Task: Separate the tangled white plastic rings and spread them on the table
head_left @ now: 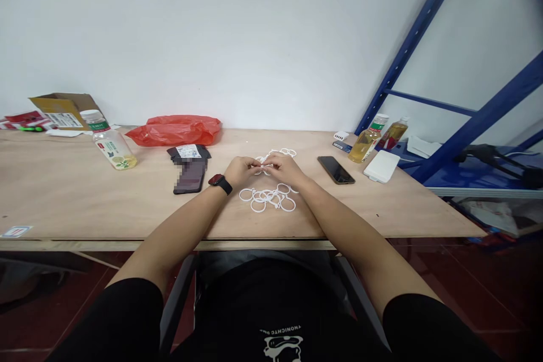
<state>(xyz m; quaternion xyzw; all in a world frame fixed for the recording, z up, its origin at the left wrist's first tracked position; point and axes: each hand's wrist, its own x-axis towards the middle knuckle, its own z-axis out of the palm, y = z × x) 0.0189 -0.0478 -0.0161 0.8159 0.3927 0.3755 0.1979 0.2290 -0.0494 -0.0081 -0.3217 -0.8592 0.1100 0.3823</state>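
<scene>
My left hand, with a dark watch on its wrist, is closed in a pinch over the wooden table. Facing it, my right hand pinches too, and the fingertips of both nearly meet. Between them is a small white ring, partly covered by the fingers. Closer to me lies a loose pile of several thin white rings, some with small eyelets. More white rings lie just beyond my hands, partly hidden behind them.
Left of my hands are a dark phone, a red plastic bag, a drink bottle and an open cardboard box. To the right are another phone, a white case, a yellow drink bottle and a blue metal rack.
</scene>
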